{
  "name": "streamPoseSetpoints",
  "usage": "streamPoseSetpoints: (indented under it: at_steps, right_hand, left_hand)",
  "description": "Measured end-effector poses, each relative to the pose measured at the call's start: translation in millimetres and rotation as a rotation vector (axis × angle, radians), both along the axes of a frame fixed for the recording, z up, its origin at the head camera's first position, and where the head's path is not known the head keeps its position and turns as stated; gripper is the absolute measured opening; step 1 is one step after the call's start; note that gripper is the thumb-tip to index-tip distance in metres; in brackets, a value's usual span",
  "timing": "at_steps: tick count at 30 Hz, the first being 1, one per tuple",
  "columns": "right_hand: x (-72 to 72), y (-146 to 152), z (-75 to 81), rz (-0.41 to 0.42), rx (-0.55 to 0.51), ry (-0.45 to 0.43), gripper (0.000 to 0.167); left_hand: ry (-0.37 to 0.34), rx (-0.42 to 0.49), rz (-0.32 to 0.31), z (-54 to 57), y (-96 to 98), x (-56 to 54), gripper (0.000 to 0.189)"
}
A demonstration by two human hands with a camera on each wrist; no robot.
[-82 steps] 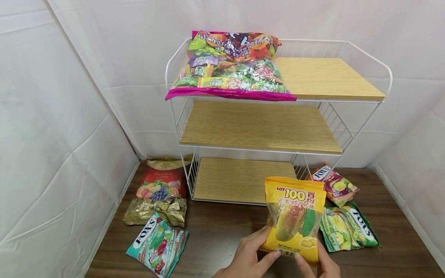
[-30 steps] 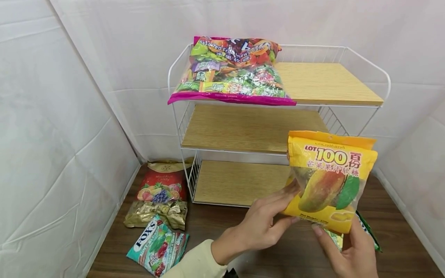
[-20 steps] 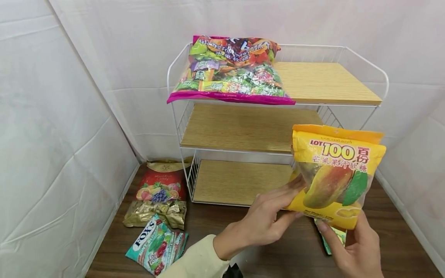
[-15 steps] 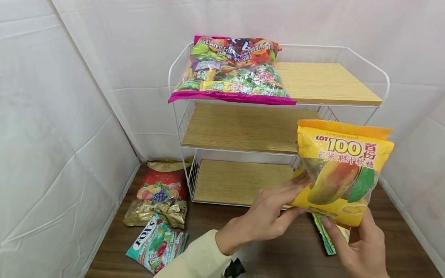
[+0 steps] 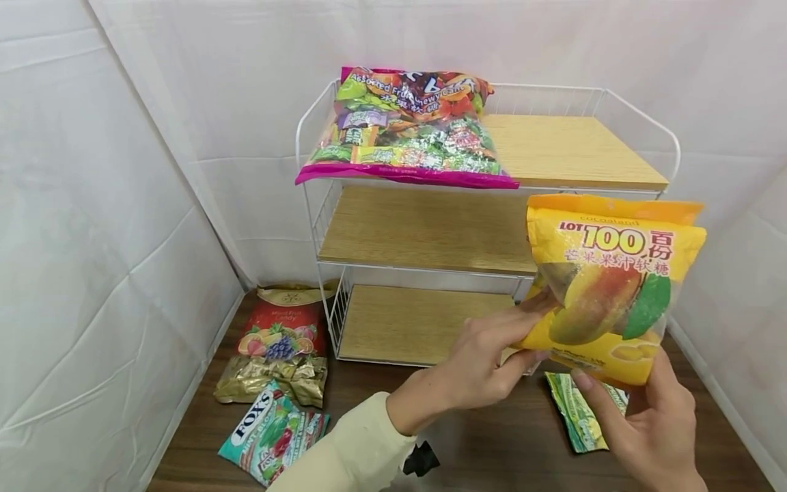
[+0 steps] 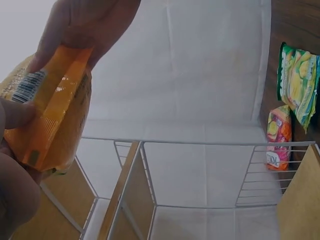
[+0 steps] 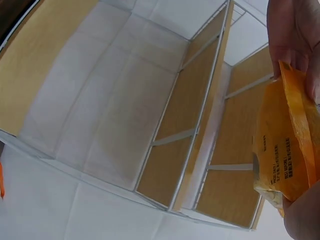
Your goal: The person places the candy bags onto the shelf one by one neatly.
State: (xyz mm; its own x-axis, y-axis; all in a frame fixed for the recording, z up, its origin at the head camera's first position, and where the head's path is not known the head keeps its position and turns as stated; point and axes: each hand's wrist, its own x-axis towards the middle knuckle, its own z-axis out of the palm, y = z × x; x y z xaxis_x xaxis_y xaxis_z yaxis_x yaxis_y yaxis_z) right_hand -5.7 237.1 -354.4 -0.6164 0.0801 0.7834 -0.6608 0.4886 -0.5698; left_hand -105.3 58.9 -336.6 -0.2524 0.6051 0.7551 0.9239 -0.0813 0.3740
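A yellow bag of mango candy point(image 5: 609, 287) is held up in front of the rack's right side, printed face toward the head camera. My left hand point(image 5: 479, 362) grips its lower left corner, thumb in front and fingers behind. At the lower right, my right hand point(image 5: 645, 417) pinches the bottom edge with its thumb in front. In the left wrist view the bag's bottom seam and barcode point(image 6: 28, 87) show between both hands. The right wrist view shows the orange back of the bag point(image 7: 282, 150).
A white wire rack with wooden shelves point(image 5: 424, 225) stands behind; a large assorted candy bag point(image 5: 412, 130) lies on its top left. Left on the table are a red-gold candy bag point(image 5: 279, 345) and a teal candy bag point(image 5: 273, 434). A green candy bag point(image 5: 581, 410) and a pink one point(image 6: 279, 136) lie right.
The mango candy bag has risen from low before the rack up and to the right, with both hands on it. Over the last half second it has climbed slightly further.
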Motion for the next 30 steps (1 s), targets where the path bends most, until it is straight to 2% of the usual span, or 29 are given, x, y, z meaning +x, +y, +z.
streamPoseSetpoints:
  at_steps: [5,9,18,22,30]
  right_hand:
    - [-3.7,1,11.0,0.000,0.023,0.016,0.066]
    - [-7.1,1,17.2,0.024,0.014,0.035,0.066]
    - [-9.0,-1,27.5,0.106,-0.083,0.055,0.062]
    - [-11.3,0,32.8,0.145,-0.132,0.069,0.060]
    - [-19.2,1,45.2,0.125,-0.063,0.109,0.057]
  left_hand:
    - [0.008,0.017,-0.006,7.9,1.9,-4.8,0.030]
    - [0.008,0.007,-0.020,14.3,1.1,-6.9,0.035]
    - [0.027,-0.007,-0.020,25.6,3.7,-8.9,0.040]
    - [0.036,-0.004,-0.015,30.8,6.0,-10.9,0.037]
    - [0.034,0.003,-0.038,42.6,8.4,-16.3,0.040]
